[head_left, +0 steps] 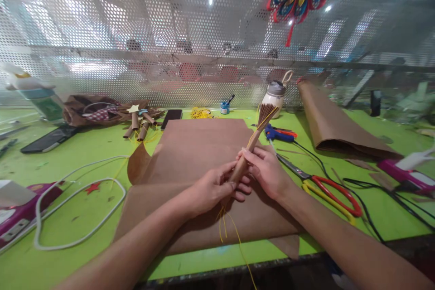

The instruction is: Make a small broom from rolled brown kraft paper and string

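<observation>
Both hands hold a rolled brown paper tube that tilts up to the right. Its upper end flares into a fringed, pleated tip, and yellow strings hang from its lower end. My left hand is closed around the lower part of the tube. Higher up, my right hand grips it with thumb and fingers; another yellow string runs along the upper part. Beneath the hands lies a large sheet of brown paper, curled at its left edge.
Scissors and a blue glue gun with a black cord lie on the right. A white cable, a red star and a power strip are at left. Behind stand a bottle, a paint jar and small paper rolls.
</observation>
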### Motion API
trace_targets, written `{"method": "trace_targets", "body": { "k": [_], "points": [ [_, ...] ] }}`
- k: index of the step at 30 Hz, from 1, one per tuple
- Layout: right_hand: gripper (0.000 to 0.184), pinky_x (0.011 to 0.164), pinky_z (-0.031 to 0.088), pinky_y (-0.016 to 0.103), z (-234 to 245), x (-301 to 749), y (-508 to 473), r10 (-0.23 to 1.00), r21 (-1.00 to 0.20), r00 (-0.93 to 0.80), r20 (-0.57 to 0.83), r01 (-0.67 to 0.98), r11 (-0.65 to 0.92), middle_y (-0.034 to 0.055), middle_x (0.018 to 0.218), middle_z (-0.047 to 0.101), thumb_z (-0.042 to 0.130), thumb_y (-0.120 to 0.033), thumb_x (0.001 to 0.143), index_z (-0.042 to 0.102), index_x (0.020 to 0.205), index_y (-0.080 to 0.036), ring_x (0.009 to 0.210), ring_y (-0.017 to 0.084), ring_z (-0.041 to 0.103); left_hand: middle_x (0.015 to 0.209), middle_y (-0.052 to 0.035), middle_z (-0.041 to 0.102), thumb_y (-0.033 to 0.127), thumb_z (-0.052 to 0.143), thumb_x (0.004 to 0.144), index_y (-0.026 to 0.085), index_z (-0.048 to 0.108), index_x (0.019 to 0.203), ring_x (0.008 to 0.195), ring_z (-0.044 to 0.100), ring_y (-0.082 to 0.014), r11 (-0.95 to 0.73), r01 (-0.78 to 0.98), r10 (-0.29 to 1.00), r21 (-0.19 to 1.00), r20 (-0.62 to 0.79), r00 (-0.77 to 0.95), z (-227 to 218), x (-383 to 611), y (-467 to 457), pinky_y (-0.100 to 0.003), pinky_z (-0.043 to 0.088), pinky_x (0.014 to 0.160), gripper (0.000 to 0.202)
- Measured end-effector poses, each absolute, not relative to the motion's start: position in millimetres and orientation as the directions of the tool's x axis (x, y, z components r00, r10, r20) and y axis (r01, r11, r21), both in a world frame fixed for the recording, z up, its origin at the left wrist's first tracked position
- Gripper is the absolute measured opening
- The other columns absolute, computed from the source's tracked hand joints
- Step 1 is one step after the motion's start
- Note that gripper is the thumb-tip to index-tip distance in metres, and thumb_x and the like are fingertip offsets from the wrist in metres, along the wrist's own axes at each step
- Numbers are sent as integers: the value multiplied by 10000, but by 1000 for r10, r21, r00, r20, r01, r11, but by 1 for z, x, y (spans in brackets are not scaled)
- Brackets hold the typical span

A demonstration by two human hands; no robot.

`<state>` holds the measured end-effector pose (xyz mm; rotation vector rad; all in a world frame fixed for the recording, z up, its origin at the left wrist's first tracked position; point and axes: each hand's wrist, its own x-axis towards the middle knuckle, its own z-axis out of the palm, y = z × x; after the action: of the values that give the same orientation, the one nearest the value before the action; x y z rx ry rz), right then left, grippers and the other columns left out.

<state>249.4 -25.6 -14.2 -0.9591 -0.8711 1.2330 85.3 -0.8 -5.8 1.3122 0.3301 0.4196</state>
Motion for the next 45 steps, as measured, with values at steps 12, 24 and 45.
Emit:
{"method": "trace_targets", "body": {
  "k": [12,24,45],
  "points": [
    [238,683,477,296,-6,256,-29,999,-914,-1,55,-404,50,40,736,642,683,-385,746,659,756,-148,691,155,591,1073,-215,607,443,365,915,91,523,1195,919,626,-280,506,-188,401,842,-36,915,-2,82,2,-454,468,819,478],
    [315,917,431,341,-4,248,-31,945,-910,-325,42,-404,-98,82,1004,677,631,-338,796,658,1056,-163,990,201,604,595,5,528,412,537,861,143,483,756,487,530,-93,475,-158,419,866,-65,906,-4,81,2,-208,421,501,294],
    [350,772,470,345,-1,209,-49,976,-998,-214,-34,-47,-45,79,928,647,678,-426,760,616,974,-156,864,191,589,765,-65,693,332,615,828,176,434,864,833,672,-159,96,-622,960,777,91,263,6,78,15,-305,497,855,242]
  ]
}}
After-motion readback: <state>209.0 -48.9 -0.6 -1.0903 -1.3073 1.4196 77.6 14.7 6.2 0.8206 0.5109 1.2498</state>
